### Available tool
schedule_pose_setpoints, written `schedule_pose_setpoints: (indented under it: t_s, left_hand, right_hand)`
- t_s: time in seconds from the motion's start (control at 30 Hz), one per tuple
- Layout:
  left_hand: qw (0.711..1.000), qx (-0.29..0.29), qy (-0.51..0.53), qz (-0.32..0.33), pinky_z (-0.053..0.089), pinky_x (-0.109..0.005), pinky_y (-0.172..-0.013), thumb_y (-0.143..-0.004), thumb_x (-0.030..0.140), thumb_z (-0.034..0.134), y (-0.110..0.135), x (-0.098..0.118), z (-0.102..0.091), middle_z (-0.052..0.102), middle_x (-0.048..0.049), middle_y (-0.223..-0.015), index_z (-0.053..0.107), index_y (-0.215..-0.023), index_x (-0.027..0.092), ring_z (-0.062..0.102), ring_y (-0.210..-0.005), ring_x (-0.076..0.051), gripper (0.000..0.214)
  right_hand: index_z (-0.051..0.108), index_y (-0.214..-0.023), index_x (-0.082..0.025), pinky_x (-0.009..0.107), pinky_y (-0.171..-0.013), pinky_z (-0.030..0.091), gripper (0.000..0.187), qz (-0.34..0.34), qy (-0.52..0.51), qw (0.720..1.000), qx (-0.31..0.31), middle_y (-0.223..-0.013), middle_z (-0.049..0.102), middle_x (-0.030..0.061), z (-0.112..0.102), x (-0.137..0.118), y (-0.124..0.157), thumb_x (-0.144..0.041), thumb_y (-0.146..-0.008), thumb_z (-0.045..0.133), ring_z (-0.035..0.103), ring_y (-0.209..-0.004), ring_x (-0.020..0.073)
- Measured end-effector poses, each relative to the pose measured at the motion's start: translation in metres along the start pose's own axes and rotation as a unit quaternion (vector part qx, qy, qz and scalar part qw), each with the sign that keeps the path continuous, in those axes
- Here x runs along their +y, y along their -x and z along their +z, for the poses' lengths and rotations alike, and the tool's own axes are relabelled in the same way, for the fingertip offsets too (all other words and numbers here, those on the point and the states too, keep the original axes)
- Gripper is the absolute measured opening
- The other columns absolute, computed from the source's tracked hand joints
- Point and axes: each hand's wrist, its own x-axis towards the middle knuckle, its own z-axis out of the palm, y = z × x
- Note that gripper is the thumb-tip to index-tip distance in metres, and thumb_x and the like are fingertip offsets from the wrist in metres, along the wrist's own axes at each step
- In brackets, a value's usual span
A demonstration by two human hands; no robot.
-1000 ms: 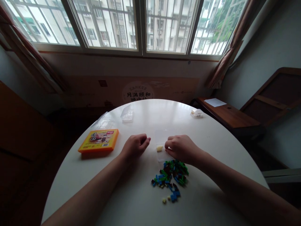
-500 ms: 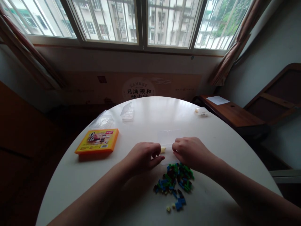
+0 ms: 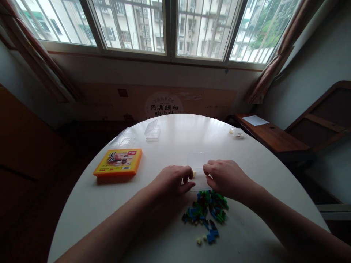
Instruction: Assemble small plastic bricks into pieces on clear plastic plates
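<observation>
An open clear plastic box [image 3: 201, 185] lies on the white round table, its see-through lid [image 3: 197, 158] folded back on the far side. My left hand [image 3: 175, 179] is at the box's left side, thumb and bent fingers apart, close to some small yellow pieces [image 3: 194, 174]. The left fingers partly cover these pieces. Over the right side of the box is my right hand [image 3: 226, 177], its fingers curled with a small gap to the thumb and nothing visible between them. Just in front lies a loose pile of green, blue, dark and yellow toy bricks [image 3: 208, 206].
An orange-yellow game box [image 3: 119, 162] sits on the left of the table [image 3: 164, 142]. Behind it stand two open clear plastic boxes [image 3: 153, 133]. A small plastic bag [image 3: 237, 132] lies at the far right. Beyond the table's edge is a wooden desk [image 3: 274, 133] with paper.
The view has shifted slightly. My left hand has edged right over the yellow pieces, covering more of them. My right index finger and thumb have parted a little.
</observation>
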Motion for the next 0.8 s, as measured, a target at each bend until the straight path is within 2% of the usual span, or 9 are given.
schedule_pose_setpoints:
  t_s: [0.17, 0.5, 0.67, 0.8]
  left_hand:
    - [1.0, 0.003, -0.009, 0.007, 0.037, -0.022, -0.056, -0.082, 0.028, 0.062, -0.0003, -0.001, 0.0008, 0.064, 0.0039, -0.07, 0.056, -0.082, 0.021, 0.053, -0.057, -0.011, 0.01]
    - [1.0, 0.008, -0.026, 0.01, 0.035, -0.022, -0.055, -0.082, 0.029, 0.062, 0.0003, -0.0009, 0.0018, 0.065, 0.0038, -0.071, 0.056, -0.081, 0.021, 0.051, -0.056, -0.01, 0.01]
    - [0.999, 0.027, -0.036, 0.011, 0.031, -0.022, -0.053, -0.082, 0.03, 0.062, 0.0006, -0.002, 0.0032, 0.061, 0.0043, -0.066, 0.054, -0.076, 0.021, 0.049, -0.053, -0.01, 0.013]
    - [0.999, 0.028, -0.026, 0.007, 0.032, -0.021, -0.053, -0.081, 0.029, 0.062, 0.0006, -0.0032, 0.0031, 0.061, 0.004, -0.066, 0.055, -0.077, 0.02, 0.048, -0.053, -0.01, 0.012]
  right_hand:
    - [0.062, -0.08, -0.02, 0.027, -0.053, 0.021, 0.011, 0.012, -0.007, 1.0, 0.005, -0.076, 0.065, 0.0006, -0.0028, 0.0005, 0.0002, -0.021, -0.085, 0.052, 0.05, -0.06, 0.0114]
    - [0.065, -0.073, -0.019, 0.028, -0.052, 0.022, 0.017, 0.021, 0.041, 0.998, -0.036, -0.075, 0.067, 0.0033, -0.0003, -0.0034, -0.004, -0.019, -0.086, 0.054, 0.054, -0.06, 0.0125]
    - [0.068, -0.073, -0.022, 0.027, -0.053, 0.023, 0.013, 0.022, 0.008, 0.999, -0.027, -0.076, 0.068, 0.0014, -0.0018, -0.0057, -0.0048, -0.023, -0.083, 0.061, 0.057, -0.064, 0.0139]
    - [0.072, -0.081, -0.028, 0.026, -0.055, 0.027, 0.007, 0.019, -0.046, 0.999, 0.003, -0.078, 0.068, -0.0022, -0.0014, -0.0012, -0.002, -0.027, -0.083, 0.065, 0.059, -0.068, 0.0136]
